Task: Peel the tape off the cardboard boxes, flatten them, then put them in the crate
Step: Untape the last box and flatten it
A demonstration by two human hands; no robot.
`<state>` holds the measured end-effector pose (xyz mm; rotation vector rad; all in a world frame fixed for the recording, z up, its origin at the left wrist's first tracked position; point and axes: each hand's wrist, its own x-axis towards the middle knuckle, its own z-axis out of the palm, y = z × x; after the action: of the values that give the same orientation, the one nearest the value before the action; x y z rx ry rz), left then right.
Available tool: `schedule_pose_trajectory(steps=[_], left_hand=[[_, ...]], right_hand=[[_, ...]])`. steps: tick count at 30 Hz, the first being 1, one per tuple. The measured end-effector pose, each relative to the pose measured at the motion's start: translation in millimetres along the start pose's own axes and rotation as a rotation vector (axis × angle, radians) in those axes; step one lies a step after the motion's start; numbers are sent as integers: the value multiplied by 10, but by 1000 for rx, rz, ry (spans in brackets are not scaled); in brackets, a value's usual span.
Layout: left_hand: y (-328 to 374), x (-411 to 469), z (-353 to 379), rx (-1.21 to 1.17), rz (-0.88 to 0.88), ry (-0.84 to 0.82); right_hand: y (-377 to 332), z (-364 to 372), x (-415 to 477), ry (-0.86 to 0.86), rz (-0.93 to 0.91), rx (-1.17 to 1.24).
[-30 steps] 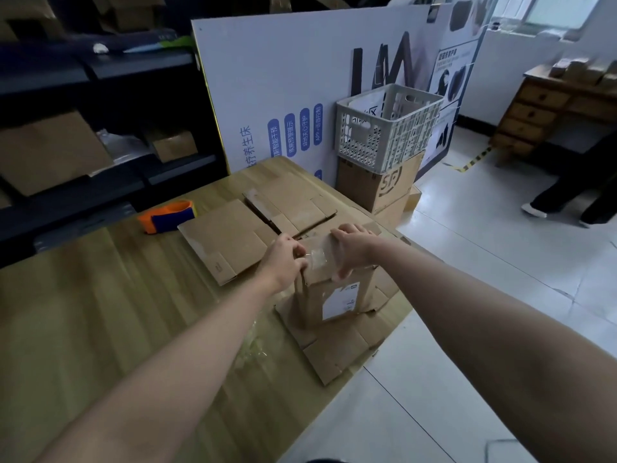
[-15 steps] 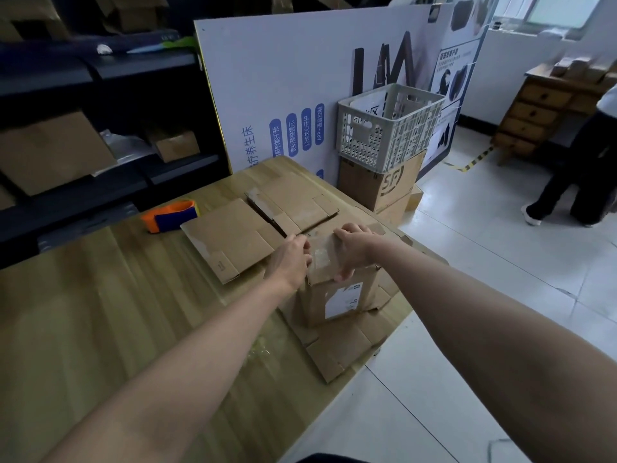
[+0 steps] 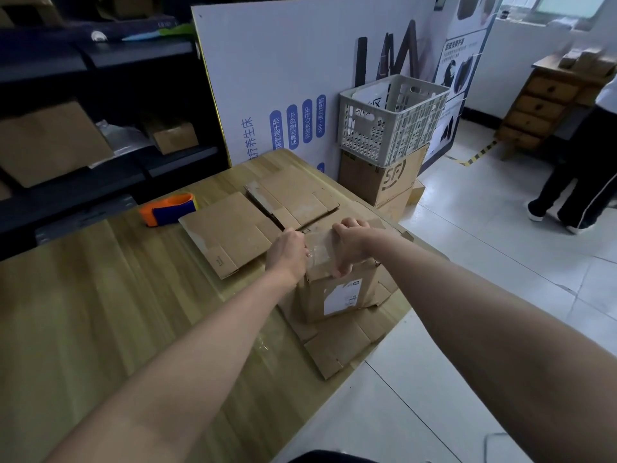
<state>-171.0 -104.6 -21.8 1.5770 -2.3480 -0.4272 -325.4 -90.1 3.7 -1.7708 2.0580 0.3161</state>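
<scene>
Two broad things first: what lies under your arms, and what stands beyond them?

You lean over a pale wooden table (image 3: 100,312) with long streaked grain. Past its far corner a white plastic crate (image 3: 390,121) with lattice walls sits on a brown printed carton (image 3: 380,178).

And on the table itself?

Flattened boxes (image 3: 230,228) lie there as matte brown sheets with their flaps splayed. Another sheet lies under the upright box (image 3: 314,295), a squarish carton near the table's right edge with a white label on its near face.

Your hands?

Your right hand (image 3: 352,240) grips the box's top, fingers curled over the far edge and thumb on the near face. Your left hand (image 3: 288,250) is curled against the top's left edge, close beside the right. Its fingertips are hidden, so I cannot tell whether they pinch anything. Between your hands, glossy wrinkled clear tape (image 3: 319,253) runs across the box's top.
</scene>
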Motion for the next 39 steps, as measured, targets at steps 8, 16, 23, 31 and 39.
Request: schedule_pose_trajectory(steps=[8, 16, 23, 31, 39], left_hand=[[-75, -118, 17, -40, 67, 3], [-58, -112, -57, -44, 19, 33], [-67, -103, -58, 36, 76, -45], [96, -109, 63, -124, 113, -41], [244, -56, 58, 34, 126, -61]], right_hand=[[-6, -2, -23, 0, -2, -4], [-58, -18, -51, 7, -4, -23], [-62, 11, -88, 17, -7, -46], [11, 40, -60, 52, -16, -3], [57, 40, -12, 52, -20, 13]])
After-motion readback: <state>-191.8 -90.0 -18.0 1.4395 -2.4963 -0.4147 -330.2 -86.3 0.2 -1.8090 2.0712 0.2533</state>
